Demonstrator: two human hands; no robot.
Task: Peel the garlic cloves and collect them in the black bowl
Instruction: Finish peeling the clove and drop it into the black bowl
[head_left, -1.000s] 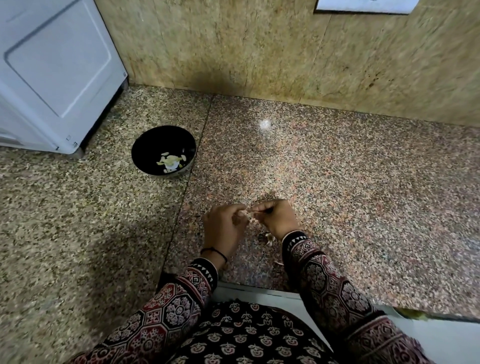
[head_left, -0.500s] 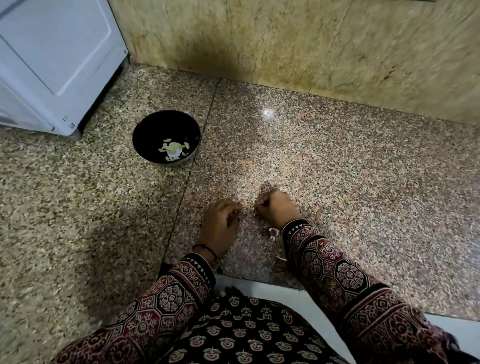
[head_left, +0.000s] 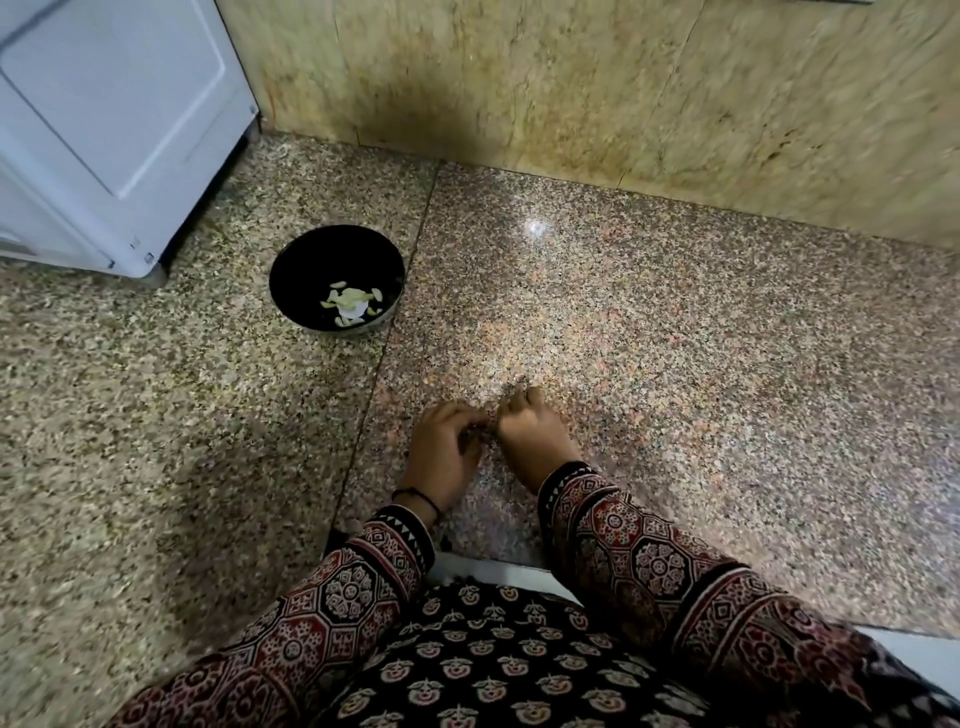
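Spreading wide, a speckled granite counter (head_left: 675, 338) meets a beige stone wall (head_left: 571, 93), with a white appliance (head_left: 104, 130) at the left. Near it, the black bowl (head_left: 322, 260) holds peeled garlic cloves (head_left: 353, 299). The left hand (head_left: 441, 452) and right hand (head_left: 535, 436) touch with fingers curled; I cannot tell what they hold.

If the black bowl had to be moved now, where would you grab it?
Pinch the black bowl at its near-right rim, coming from above on the person's side. It stands upright and open, the peeled cloves lie low inside, and the white appliance crowds its far-left.
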